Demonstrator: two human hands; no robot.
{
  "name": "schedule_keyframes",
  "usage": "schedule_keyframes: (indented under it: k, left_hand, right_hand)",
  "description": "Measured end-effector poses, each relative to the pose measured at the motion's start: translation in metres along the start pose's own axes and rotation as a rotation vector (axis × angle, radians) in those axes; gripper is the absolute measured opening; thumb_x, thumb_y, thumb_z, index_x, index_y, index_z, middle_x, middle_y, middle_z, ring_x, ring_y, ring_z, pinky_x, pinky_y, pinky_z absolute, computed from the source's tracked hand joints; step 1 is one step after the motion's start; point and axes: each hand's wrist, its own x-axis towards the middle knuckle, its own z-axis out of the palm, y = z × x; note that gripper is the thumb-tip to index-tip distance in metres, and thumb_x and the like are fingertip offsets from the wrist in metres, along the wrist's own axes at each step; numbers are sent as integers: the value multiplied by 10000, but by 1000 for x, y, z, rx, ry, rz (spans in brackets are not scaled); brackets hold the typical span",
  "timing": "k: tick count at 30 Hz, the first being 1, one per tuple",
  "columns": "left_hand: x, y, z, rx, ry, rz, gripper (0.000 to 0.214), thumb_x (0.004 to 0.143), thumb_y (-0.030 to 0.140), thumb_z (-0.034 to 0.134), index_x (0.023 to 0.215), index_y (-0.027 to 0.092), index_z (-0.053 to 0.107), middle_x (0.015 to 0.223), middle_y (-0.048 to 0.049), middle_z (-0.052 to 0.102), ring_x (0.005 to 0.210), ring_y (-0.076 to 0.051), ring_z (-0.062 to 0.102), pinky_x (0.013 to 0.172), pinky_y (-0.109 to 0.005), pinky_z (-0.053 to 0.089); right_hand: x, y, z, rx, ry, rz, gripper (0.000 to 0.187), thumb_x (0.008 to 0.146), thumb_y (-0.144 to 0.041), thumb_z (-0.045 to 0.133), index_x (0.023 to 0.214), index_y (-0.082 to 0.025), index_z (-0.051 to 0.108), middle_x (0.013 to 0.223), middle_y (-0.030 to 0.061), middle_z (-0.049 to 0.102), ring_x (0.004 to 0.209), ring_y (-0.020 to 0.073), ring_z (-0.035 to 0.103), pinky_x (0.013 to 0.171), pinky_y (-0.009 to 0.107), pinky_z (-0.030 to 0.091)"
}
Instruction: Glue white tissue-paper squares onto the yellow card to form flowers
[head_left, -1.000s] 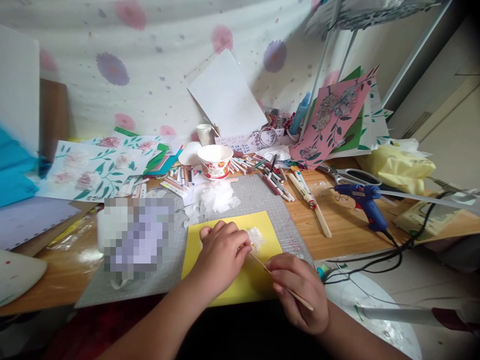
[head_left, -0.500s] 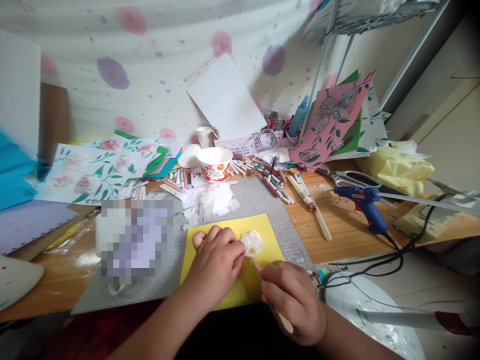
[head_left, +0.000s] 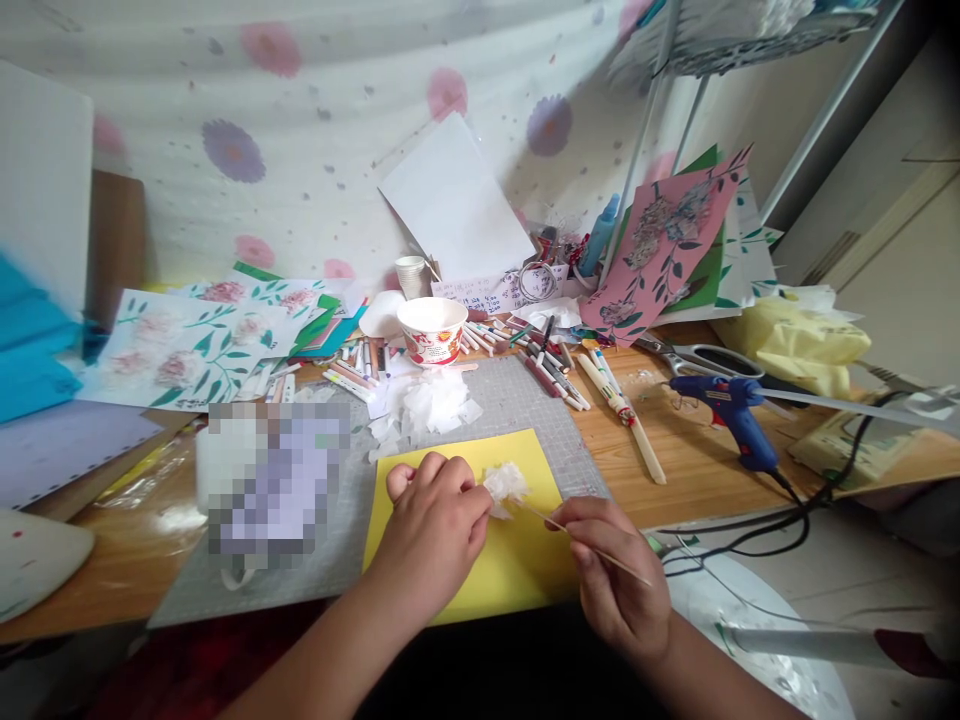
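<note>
A clump of crumpled white tissue paper (head_left: 507, 484) lies on a sheet of yellow paper (head_left: 517, 560) in front of me. My left hand (head_left: 435, 525) rests on the sheet, fingers curled, with thumb and forefinger closed on the clump's left edge; their tips are partly hidden. Between the fingers of my right hand (head_left: 619, 570) is a thin wooden craft stick (head_left: 600, 553), seen edge-on. Its far end reaches the lower right side of the clump. Beyond the yellow sheet sits a pile of loose white tissue pieces (head_left: 431, 405).
Under the sheet lies a grey cutting mat (head_left: 517, 395). Behind it stand a paper bowl (head_left: 431, 335) and scattered markers (head_left: 551, 375). A blue glue gun (head_left: 724, 405), with its cable, and scissors (head_left: 705, 360) lie right. Flower pictures (head_left: 195, 345) are at left.
My right hand has moved right and slightly up, turning the craft stick from its flat side to its edge. My left hand stays almost in place.
</note>
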Motion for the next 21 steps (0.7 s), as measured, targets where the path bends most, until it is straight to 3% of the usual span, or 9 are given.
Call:
schedule_keyframes:
  k: [7, 12, 14, 17, 21]
  left_hand:
    - [-1, -9, -10, -96, 18, -1, 165, 793, 117, 606, 822, 258, 685, 922, -14, 656, 949, -239, 541, 815, -426, 252]
    - [14, -49, -27, 14, 170, -190, 168, 843, 142, 544, 865, 251, 670, 959, -24, 690, 968, -248, 564, 808, -413, 271]
    - [23, -65, -32, 91, 159, -288, 162, 854, 149, 543, 843, 249, 670, 961, -24, 692, 982, -254, 568, 801, -405, 277]
    - [37, -77, -28, 139, 122, -361, 117, 835, 164, 598, 835, 255, 672, 947, -16, 689, 1003, -258, 573, 805, -394, 289]
    - [51, -76, -11, 136, 146, -360, 145, 782, 273, 720, 911, 252, 658, 963, -23, 671, 998, -264, 581, 820, -396, 306]
  right_hand:
    - [-2, 3, 4, 55, 75, 75, 329, 928, -46, 479, 1184, -236, 562, 966, 77, 633, 852, 205, 642, 713, 363, 552]
    - [-5, 4, 6, 104, 144, 151, 273, 956, -69, 460, 1131, -229, 594, 976, 69, 646, 863, 192, 651, 726, 342, 544]
    - [-4, 4, 7, 113, 173, 169, 251, 969, -80, 452, 1107, -225, 603, 954, 60, 651, 861, 183, 651, 729, 329, 545]
    - [-2, 4, 8, 101, 202, 159, 237, 977, -86, 456, 1103, -220, 606, 920, 49, 655, 891, 180, 645, 743, 312, 547]
    - [-3, 5, 8, 93, 187, 145, 210, 991, -109, 455, 1099, -206, 606, 934, 57, 665, 890, 173, 639, 753, 299, 543]
